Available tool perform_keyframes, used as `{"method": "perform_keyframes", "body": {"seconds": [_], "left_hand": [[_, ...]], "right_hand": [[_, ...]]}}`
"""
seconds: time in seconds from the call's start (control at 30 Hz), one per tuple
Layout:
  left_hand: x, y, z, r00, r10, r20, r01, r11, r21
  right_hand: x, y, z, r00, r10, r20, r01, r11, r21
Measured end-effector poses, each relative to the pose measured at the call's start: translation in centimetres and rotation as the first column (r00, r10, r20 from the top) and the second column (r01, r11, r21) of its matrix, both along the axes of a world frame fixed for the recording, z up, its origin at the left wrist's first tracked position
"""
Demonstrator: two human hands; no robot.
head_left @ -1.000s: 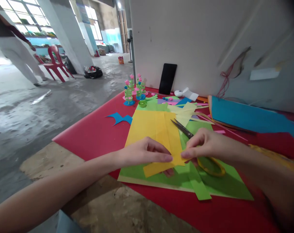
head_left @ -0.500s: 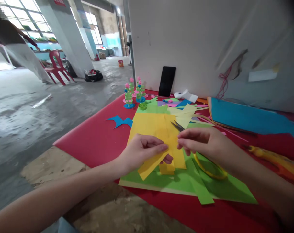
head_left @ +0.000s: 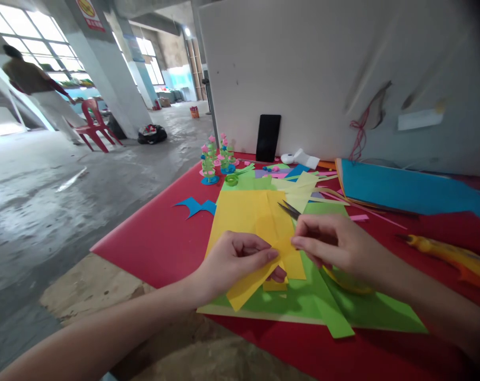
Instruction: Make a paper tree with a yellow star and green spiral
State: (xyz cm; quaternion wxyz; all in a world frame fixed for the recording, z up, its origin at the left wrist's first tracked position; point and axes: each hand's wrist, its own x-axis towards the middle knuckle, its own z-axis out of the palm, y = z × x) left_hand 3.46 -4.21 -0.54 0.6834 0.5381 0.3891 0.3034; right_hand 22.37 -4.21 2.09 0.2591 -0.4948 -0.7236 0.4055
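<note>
Left hand (head_left: 240, 259) pinched a yellow paper strip (head_left: 251, 284), thumb on top, fingers (head_left: 278, 275) curled under it. Strip ran down-left from the pinch, lifted just above the green sheet (head_left: 367, 307). Right hand (head_left: 335, 243) pinched the same strip's upper end between thumb and index; fingertips of both hands were nearly touching. A smaller yellow piece (head_left: 275, 286) lay just below the left hand's fingers, on the green sheet.

Larger yellow sheet (head_left: 243, 211) lay flat behind the hands, overlapping the green one. Scissors (head_left: 289, 209) lay on it, blades pointing away from the person, handles hidden behind the right hand. Yellow ring (head_left: 353, 288) sat under the right wrist, partly covered. A loose green strip (head_left: 331, 309) lay across the green sheet. All on the red table (head_left: 156, 233).

Far side: blue paper stack (head_left: 406, 190) on the right, black phone (head_left: 268, 137) propped upright against the white board (head_left: 303, 69), small paper flower models (head_left: 216, 156) left of it. A person (head_left: 34, 84) stood well apart in the background by a red chair (head_left: 95, 124).
</note>
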Motion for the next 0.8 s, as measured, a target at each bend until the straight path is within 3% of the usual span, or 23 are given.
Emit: {"method": "perform_keyframes", "body": {"seconds": [0.1,0.27,0.37,0.57,0.67,0.8], "left_hand": [[-0.1,-0.1,0.0,0.999,-0.007,0.051,0.01,0.998,-0.059],[-0.2,0.1,0.2,0.995,0.02,0.099,-0.013,0.998,-0.063],[-0.1,0.1,0.2,0.993,0.015,0.114,-0.007,0.997,-0.073],[0.1,-0.1,0.0,0.995,-0.059,0.078,0.066,0.993,-0.095],[0.1,-0.2,0.1,0.991,-0.078,0.105,0.089,0.991,-0.102],[0.1,-0.1,0.1,0.991,-0.048,0.125,0.062,0.993,-0.104]], "right_hand": [[0.4,0.3,0.0,0.998,0.06,0.031,-0.062,0.996,0.066],[1.3,0.9,0.0,0.994,-0.04,-0.106,0.043,0.999,0.029],[0.9,0.7,-0.3,0.993,-0.036,-0.108,0.041,0.998,0.048],[-1.0,-0.6,-0.9,0.993,0.026,0.115,-0.049,0.978,0.202],[-0.9,-0.7,-0.8,0.99,0.016,0.138,-0.054,0.959,0.278],[-0.3,-0.2,-1.0,0.998,-0.063,-0.027,0.067,0.968,0.24]]}}
